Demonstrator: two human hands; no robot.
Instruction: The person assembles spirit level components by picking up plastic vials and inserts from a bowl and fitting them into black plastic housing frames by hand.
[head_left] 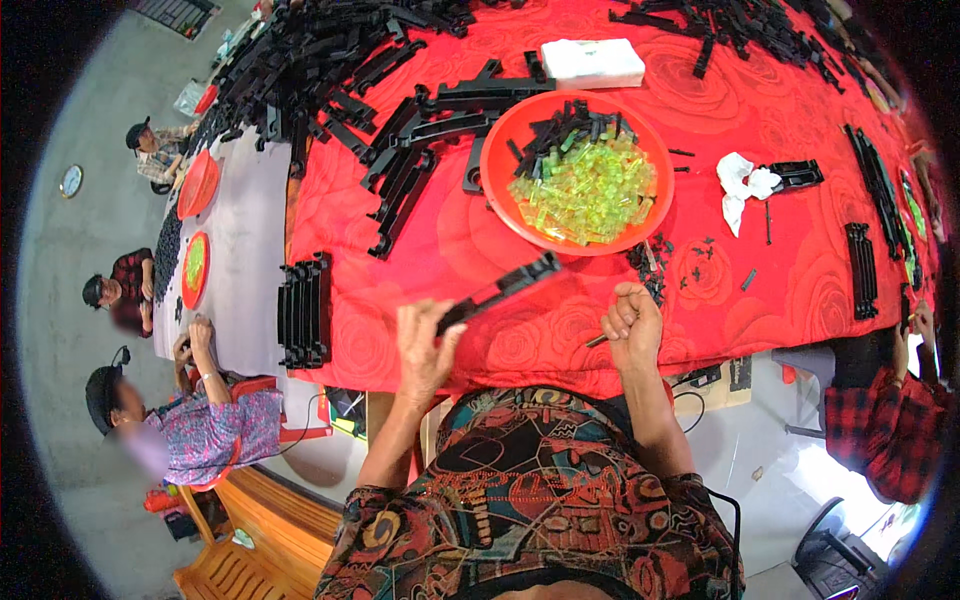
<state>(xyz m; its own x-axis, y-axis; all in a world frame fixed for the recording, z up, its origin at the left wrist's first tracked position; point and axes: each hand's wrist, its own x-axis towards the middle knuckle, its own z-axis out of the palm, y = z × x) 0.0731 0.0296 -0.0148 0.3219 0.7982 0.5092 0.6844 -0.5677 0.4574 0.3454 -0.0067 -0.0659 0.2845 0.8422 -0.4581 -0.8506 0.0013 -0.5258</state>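
My left hand (pixel 424 345) grips one end of a long black plastic frame (pixel 505 289) with cut-outs, tilted up to the right above the red cloth. My right hand (pixel 634 318) is closed around a thin, dark stick-like tool (pixel 597 340), whose tip points left; its kind I cannot make out. Just beyond both hands stands a red bowl (pixel 488 180), holding small clear yellow-green tubes (pixel 585 195) and small black pieces (pixel 560 128). Tiny black scraps (pixel 650 268) lie on the cloth between the bowl and my right hand.
A row of black frames (pixel 304 312) lies at the left table edge. Loose frames (pixel 405 190) spread into a large pile (pixel 300 60). At the right are crumpled white tissue (pixel 742 185) and another black frame (pixel 797 175); a white packet (pixel 593 63) lies behind. People sit at both sides.
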